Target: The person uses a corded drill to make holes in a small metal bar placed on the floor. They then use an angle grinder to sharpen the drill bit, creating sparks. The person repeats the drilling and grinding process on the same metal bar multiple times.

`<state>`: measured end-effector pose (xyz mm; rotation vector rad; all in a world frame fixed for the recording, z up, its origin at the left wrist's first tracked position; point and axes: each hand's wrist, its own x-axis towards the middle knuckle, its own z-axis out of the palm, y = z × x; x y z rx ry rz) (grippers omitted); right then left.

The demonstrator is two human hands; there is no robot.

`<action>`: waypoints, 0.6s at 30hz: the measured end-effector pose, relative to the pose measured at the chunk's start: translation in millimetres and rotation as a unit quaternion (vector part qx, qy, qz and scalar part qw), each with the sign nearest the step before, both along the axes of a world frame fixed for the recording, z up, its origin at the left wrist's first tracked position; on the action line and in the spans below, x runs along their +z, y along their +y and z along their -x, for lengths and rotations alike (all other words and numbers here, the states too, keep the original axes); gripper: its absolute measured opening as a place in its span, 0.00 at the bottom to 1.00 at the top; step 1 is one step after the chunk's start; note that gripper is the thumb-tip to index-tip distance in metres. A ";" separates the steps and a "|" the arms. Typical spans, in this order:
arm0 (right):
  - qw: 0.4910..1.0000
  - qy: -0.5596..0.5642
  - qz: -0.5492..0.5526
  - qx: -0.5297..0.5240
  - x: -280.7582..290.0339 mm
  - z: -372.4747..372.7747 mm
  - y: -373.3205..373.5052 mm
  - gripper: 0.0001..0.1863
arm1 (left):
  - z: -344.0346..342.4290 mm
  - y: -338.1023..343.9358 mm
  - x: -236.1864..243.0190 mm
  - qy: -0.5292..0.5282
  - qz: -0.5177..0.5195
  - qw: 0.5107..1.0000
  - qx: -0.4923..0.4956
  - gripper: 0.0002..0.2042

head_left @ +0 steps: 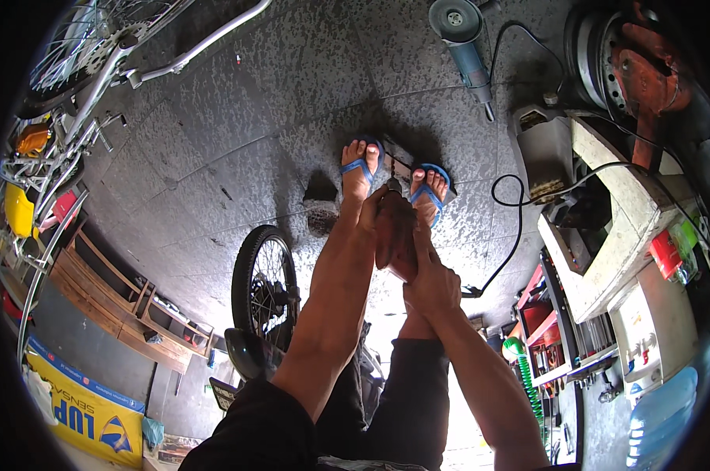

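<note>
My left hand [370, 210] grips the front of a worn reddish-brown power drill [396, 239], near its chuck. Lower on the drill's body, my right hand [433, 286] is closed around it. The drill points down between my two feet in blue flip-flops [357, 169], where a flat piece [400, 155] lies on the floor under the bit; whether the bit touches it I cannot tell. A dark rough block [321, 216] sits beside my left foot.
An angle grinder [469, 63] lies on the tiled floor, with black cables [502, 263] looping rightward. Bicycles [88, 86] and wooden slatted furniture [111, 306] line the left. A bike wheel [262, 279] stands near my left leg. Right are a red metal stand [645, 78], whitish box furniture [622, 259] and tool trays [547, 330].
</note>
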<state>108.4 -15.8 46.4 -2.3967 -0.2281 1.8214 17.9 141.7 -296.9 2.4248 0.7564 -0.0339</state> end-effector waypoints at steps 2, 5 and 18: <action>1.000 0.002 0.002 -0.007 -0.5 -0.3 -0.9 0.58 | -5.5 -2.6 6.3 -0.016 -0.006 1.000 -0.003 0.24; 1.000 0.014 0.017 -0.016 -0.2 -3.5 -1.9 0.59 | -12.2 -8.6 17.0 0.046 0.059 0.997 0.017 0.21; 0.998 0.048 0.028 0.009 -1.0 -9.0 0.2 0.59 | -10.8 -5.9 13.4 0.012 -0.038 0.999 0.005 0.17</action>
